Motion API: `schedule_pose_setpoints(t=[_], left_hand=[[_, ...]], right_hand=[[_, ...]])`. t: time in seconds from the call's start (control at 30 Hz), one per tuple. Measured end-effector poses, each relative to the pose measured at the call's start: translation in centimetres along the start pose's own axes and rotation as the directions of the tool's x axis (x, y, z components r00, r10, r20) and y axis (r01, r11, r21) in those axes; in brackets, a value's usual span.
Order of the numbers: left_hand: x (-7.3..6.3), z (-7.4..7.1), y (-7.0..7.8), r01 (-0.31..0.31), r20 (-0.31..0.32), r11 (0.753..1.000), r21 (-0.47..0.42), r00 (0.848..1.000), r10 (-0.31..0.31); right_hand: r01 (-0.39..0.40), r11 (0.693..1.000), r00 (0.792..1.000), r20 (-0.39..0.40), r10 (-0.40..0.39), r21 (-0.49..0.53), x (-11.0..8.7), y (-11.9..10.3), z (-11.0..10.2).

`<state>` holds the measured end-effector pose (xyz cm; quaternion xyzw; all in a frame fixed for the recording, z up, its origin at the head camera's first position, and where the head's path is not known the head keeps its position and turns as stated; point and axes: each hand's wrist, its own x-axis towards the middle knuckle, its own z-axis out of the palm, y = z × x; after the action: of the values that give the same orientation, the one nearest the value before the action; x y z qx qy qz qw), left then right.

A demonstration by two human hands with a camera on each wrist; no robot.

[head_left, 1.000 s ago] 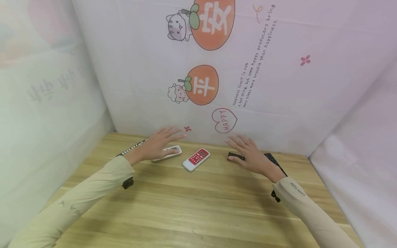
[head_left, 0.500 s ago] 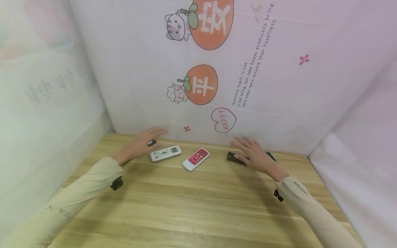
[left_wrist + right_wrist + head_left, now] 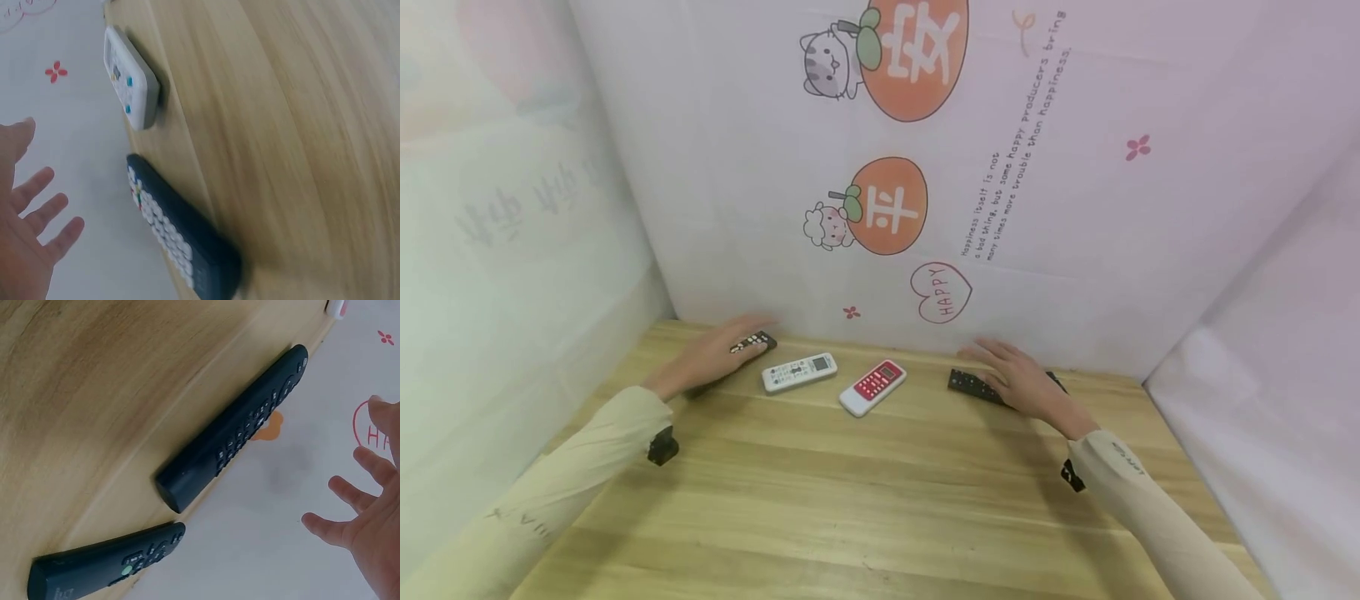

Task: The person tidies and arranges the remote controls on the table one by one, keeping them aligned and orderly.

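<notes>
My left hand [image 3: 715, 354] is held above a black remote control with white buttons [image 3: 754, 342], partly covering it in the head view. The left wrist view shows spread fingers, apart from that black remote [image 3: 181, 231]. On the other side, my right hand [image 3: 1024, 382] hovers over a black remote [image 3: 972, 384] and hides part of it. A second black remote [image 3: 1057, 382] peeks out behind the hand. Both dark remotes lie on the table in the right wrist view, the upper one [image 3: 240, 425] and the lower one [image 3: 106, 562], clear of the loosely spread right fingers.
Between the hands lie a white remote [image 3: 799, 372] and a red-and-white remote [image 3: 873, 387] on the wooden table [image 3: 850, 500]. A printed white cloth wall [image 3: 737, 208] rises behind the table's far edge, with more cloth at both sides.
My left hand has moved left, off the white remote and over the black one with white buttons. My right hand has shifted slightly right, uncovering more of the black remote. The remotes stay put.
</notes>
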<state>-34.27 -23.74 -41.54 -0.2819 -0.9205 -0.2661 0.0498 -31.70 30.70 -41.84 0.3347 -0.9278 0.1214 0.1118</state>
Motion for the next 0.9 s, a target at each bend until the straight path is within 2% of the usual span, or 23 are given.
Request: schedule_pose_setpoints(t=[0.17, 0.37, 0.57, 0.9], left_hand=[[-0.6, -0.3, -1.2, 0.028, -0.002, 1.000, -0.004, 1.000, -0.028], [-1.4, -0.4, -2.6, 0.107, -0.017, 0.993, -0.054, 0.994, -0.108], [-2.2, -0.3, -4.2, 0.130, -0.041, 0.989, -0.070, 0.990, -0.133], [-2.4, -0.3, -5.2, 0.168, 0.001, 0.981, -0.093, 0.986, -0.169]], right_hand=[[-0.012, 1.000, 1.000, -0.003, 0.012, 0.025, -0.2, 0.3, 0.0], [-0.101, 0.994, 0.995, 0.024, 0.100, 0.028, -0.5, 0.7, 0.4], [-0.161, 0.986, 0.986, 0.050, 0.159, 0.046, -1.0, 1.1, 0.9], [-0.167, 0.983, 0.985, 0.062, 0.163, 0.069, -1.2, 1.6, 1.4]])
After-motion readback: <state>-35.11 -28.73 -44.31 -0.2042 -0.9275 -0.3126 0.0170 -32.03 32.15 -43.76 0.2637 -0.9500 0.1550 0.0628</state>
